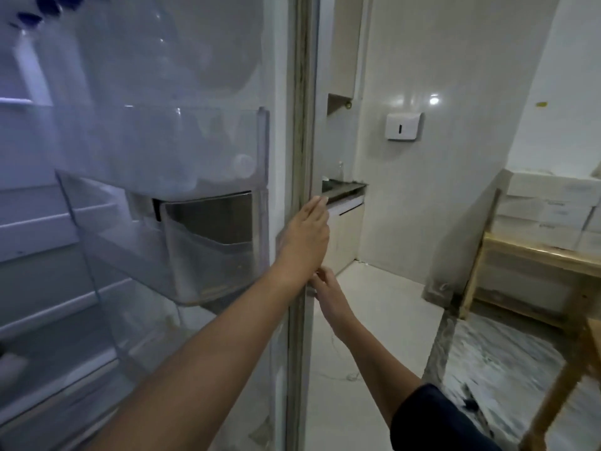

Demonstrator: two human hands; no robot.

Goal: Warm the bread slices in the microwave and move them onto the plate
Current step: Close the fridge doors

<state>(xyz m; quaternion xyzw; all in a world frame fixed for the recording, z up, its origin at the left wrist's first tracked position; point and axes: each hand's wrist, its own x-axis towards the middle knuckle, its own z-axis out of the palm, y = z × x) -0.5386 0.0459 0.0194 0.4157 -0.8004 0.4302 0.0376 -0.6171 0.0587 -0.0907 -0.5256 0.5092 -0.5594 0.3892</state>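
Observation:
An open fridge door [302, 131] stands in front of me, its inner side with clear bins [208, 242] facing left. My left hand [305, 236] lies flat against the door's edge with straight fingers pointing up. Just below it, my right hand [327, 289] reaches in from the right, and its fingers curl round the same edge. No bread, microwave or plate shows in this view.
Fridge shelves [48, 222] fill the far left. Behind the door are a small counter [344, 190] and a white wall dispenser [403, 125]. At the right stand a wooden rack [533, 255] with white boxes and a marble-patterned surface [507, 362]. Pale floor [374, 320] lies between.

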